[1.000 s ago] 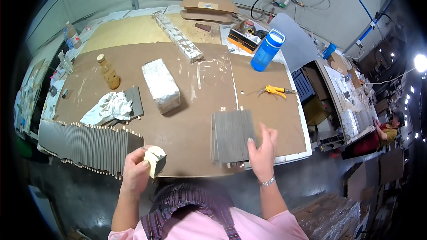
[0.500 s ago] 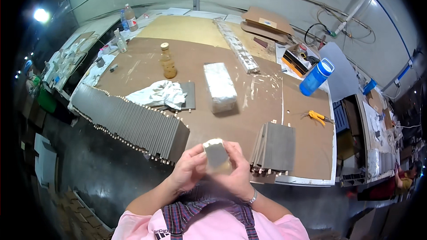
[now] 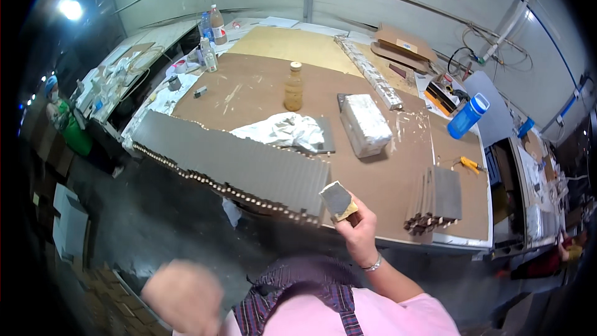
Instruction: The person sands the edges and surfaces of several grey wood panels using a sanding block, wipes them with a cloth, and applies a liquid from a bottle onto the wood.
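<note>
My right hand (image 3: 359,229) grips a small sanding block (image 3: 336,200) with a dark grey face and a yellowish side, beside the near end of a long row of grey panels (image 3: 230,162). The panels are packed closely together, and small pale wooden tips stick out along their edges. My left hand (image 3: 183,295) is low at the left, away from the table and smeared by motion, so its fingers cannot be made out. A smaller stack of grey panels (image 3: 445,194) is at the right. Behind the row, a crumpled white cloth (image 3: 283,130) partly covers another grey panel (image 3: 326,135).
Beyond the cloth stands a bottle of yellowish liquid (image 3: 293,88). A whitish wrapped block (image 3: 365,126) sits mid-table. At the right are a blue bottle (image 3: 467,117) and a yellow air gun (image 3: 469,165). A co-worker in green (image 3: 69,121) stands far left.
My left hand has let go of the sanding block and swung down to the left. My right hand has carried the block right, towards the panel row's end. The view has turned left.
</note>
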### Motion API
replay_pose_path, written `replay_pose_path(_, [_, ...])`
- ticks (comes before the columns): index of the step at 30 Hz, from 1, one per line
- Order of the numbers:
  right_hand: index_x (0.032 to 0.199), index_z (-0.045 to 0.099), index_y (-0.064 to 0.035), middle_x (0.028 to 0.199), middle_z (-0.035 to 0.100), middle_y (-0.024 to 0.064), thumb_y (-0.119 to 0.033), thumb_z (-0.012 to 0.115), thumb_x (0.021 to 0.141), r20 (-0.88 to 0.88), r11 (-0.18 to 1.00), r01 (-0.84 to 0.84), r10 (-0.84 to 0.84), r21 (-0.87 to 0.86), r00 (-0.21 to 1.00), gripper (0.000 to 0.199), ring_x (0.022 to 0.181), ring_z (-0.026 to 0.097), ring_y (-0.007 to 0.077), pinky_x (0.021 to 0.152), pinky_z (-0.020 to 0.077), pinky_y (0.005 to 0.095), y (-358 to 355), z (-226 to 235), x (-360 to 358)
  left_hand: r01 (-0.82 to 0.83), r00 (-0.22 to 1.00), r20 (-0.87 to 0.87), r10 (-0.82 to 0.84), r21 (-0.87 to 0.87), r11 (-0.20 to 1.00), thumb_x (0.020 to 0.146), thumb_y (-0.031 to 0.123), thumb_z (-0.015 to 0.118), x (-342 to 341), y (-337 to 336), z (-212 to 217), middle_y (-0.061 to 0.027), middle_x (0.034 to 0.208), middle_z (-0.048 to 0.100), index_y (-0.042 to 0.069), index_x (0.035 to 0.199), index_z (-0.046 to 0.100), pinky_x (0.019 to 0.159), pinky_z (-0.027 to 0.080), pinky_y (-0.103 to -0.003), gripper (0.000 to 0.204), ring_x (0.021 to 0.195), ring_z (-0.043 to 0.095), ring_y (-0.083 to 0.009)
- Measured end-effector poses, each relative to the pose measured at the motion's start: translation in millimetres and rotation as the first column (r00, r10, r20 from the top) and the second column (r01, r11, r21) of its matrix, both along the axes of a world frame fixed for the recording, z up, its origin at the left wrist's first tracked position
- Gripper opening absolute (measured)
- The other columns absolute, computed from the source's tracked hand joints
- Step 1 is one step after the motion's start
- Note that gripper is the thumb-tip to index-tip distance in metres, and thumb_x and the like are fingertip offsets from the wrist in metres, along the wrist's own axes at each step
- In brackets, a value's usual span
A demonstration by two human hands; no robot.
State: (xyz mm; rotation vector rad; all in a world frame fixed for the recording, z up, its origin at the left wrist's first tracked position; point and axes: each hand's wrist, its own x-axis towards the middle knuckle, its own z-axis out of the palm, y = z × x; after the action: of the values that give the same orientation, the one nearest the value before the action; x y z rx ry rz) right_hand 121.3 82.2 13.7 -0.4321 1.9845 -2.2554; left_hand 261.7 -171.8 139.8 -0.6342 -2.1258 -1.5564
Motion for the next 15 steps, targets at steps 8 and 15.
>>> replay_pose_path(8, [0.117,0.063,0.0023,0.101,0.065,0.0025,-0.009,0.065,0.079,0.157,0.965,-0.141,0.107,0.220,0.982,0.040,0.086,0.061,0.0084,0.077,0.0521,0.0253,-59,-40,56,0.519,0.811,-0.463,-0.358,0.288,0.804,0.092,0.013,0.060,69,-109,43,0.0000,0.064,0.052,0.006,0.086,0.066,0.060,0.045,-0.029,0.011,0.058,0.048,-0.0117])
replay_pose_path(15, [0.120,0.062,0.0020,0.102,0.064,0.0015,-0.007,0.065,0.078,0.233,0.960,-0.210,0.165,0.185,0.958,0.044,0.089,0.060,0.0082,0.076,0.0524,0.0252,-120,-39,86,0.566,0.773,-0.539,-0.335,0.347,0.747,0.091,0.012,0.062,102,-182,39,0.0013,0.076,0.052,0.010,0.098,0.066,0.067,0.042,-0.029,0.008,0.069,0.046,-0.0121])
